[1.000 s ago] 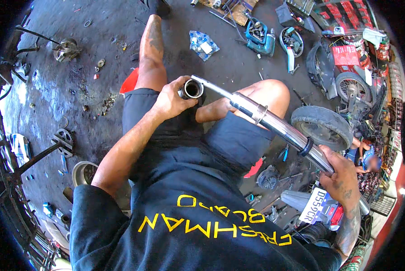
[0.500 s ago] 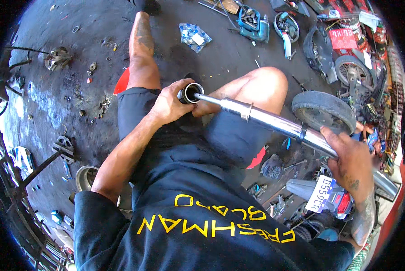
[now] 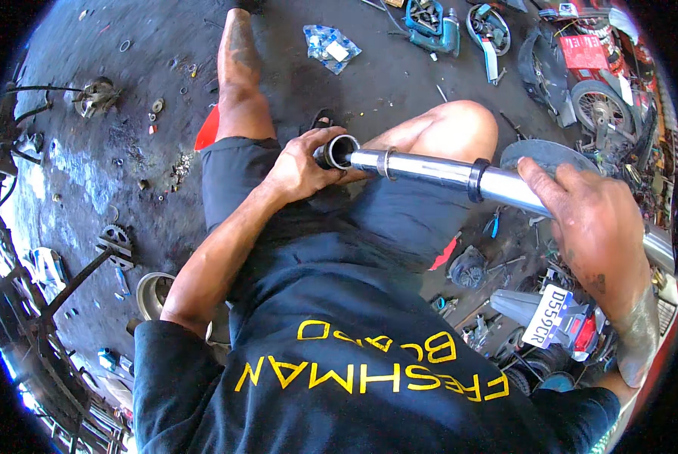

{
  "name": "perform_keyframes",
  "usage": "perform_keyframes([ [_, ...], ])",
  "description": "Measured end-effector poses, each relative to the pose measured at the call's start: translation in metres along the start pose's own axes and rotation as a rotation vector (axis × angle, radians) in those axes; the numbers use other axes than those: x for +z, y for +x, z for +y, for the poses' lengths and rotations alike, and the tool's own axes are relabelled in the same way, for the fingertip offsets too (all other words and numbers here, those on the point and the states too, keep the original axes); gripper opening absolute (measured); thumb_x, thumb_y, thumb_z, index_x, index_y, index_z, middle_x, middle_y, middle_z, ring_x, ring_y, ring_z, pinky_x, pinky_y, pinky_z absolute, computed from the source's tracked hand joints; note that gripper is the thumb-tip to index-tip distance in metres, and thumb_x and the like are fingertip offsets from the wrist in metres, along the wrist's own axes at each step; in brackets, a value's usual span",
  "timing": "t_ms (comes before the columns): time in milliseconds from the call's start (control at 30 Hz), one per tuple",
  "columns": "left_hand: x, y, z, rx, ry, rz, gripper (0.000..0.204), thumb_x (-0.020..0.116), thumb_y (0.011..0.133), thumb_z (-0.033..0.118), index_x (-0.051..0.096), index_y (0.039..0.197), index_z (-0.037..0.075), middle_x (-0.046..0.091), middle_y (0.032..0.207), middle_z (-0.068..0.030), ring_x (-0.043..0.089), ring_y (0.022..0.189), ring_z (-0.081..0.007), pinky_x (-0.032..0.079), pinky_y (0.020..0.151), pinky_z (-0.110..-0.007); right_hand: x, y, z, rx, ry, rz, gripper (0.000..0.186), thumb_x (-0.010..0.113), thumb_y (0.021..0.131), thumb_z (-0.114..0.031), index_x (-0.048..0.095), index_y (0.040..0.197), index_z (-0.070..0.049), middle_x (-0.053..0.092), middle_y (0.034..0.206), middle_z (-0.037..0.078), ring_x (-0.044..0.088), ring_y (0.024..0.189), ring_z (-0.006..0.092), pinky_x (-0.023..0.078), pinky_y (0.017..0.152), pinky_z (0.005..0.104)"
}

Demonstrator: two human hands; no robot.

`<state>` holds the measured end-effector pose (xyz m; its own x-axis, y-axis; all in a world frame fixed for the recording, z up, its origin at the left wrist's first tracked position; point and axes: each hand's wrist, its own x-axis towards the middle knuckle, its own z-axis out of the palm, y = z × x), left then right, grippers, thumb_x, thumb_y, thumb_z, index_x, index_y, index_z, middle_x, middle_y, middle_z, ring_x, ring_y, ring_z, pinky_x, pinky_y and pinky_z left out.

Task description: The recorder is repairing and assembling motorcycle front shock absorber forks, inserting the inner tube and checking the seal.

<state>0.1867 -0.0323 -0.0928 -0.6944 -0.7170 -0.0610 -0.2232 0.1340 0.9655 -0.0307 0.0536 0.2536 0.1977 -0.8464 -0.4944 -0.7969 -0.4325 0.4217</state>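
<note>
My left hand (image 3: pixel 297 170) is wrapped round a dark fork lower (image 3: pixel 341 150), whose round open mouth faces up and to the right between my thighs. My right hand (image 3: pixel 592 216) grips a long chrome fork tube (image 3: pixel 429 168) farther along at the right. The tube slants down to the left, and its narrower end is right at the mouth of the lower; whether it has entered is hard to see. Around the tube sit a loose metal ring (image 3: pixel 386 163) and a dark ring (image 3: pixel 477 180). The far end runs out past my right hand.
A wheel (image 3: pixel 547 153) lies behind the tube, partly covered by it and my right hand. Motorcycle parts crowd the right side, with a plate (image 3: pixel 548 315) low down. A teal power tool (image 3: pixel 445 32), a plastic bag (image 3: pixel 331 49) and a sprocket (image 3: pixel 116 246) lie on the dark floor.
The fork tube and its rings have moved left toward the fork lower, and the thin rod between them has nearly gone from sight. My right hand has come closer to the camera.
</note>
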Motion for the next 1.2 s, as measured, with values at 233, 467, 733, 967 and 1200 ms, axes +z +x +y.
perform_keyframes([
  [233,-0.005,0.0,-0.002,-0.007,-0.019,-0.045,0.065,0.081,0.07,0.012,0.059,0.131,0.006,0.065,0.123,-0.0168,0.064,0.116,-0.0295,0.049,0.101,-0.038,-0.017,0.032,-0.005,-0.03,-0.063,-0.064,0.045,0.061,0.08,-0.003,0.065,0.124,-0.012,0.059,0.083,0.011,0.065,0.076,0.0308,0.052,0.067,0.0437],
  [467,-0.01,-0.001,-0.001,-0.009,-0.016,-0.059,0.068,0.083,0.071,0.014,0.058,0.134,0.005,0.065,0.124,-0.0163,0.063,0.118,-0.0281,0.049,0.103,-0.038,-0.024,0.048,-0.013,-0.054,-0.167,-0.094,0.042,0.062,0.081,-0.007,0.065,0.123,-0.012,0.059,0.083,0.01,0.065,0.076,0.0286,0.051,0.066,0.04],
  [733,-0.013,-0.001,0.006,-0.009,-0.039,-0.087,0.069,0.084,0.072,0.018,0.058,0.134,0.003,0.062,0.131,-0.0184,0.06,0.122,-0.0292,0.047,0.105,-0.039,-0.022,0.051,-0.011,-0.094,-0.093,-0.046,0.043,0.062,0.079,-0.006,0.066,0.122,-0.01,0.059,0.08,0.011,0.065,0.073,0.0288,0.051,0.063,0.0409],
  [967,-0.01,0.0,0.001,0.038,0.011,-0.065,0.068,0.084,0.073,0.019,0.058,0.134,0.004,0.063,0.13,-0.0182,0.06,0.122,-0.0298,0.047,0.104,-0.04,-0.022,0.048,-0.012,-0.067,-0.117,-0.08,0.043,0.062,0.08,-0.006,0.066,0.122,-0.01,0.058,0.079,0.01,0.064,0.073,0.0289,0.051,0.062,0.0414],
  [1200,-0.006,-0.002,-0.003,0.034,0.007,-0.054,0.067,0.083,0.072,0.017,0.058,0.134,0.006,0.065,0.125,-0.0167,0.062,0.117,-0.0297,0.048,0.102,-0.039,-0.018,0.044,-0.016,-0.07,-0.153,-0.08,0.04,0.06,0.082,-0.011,0.067,0.121,-0.011,0.059,0.082,0.009,0.064,0.076,0.0266,0.051,0.064,0.0395],
])
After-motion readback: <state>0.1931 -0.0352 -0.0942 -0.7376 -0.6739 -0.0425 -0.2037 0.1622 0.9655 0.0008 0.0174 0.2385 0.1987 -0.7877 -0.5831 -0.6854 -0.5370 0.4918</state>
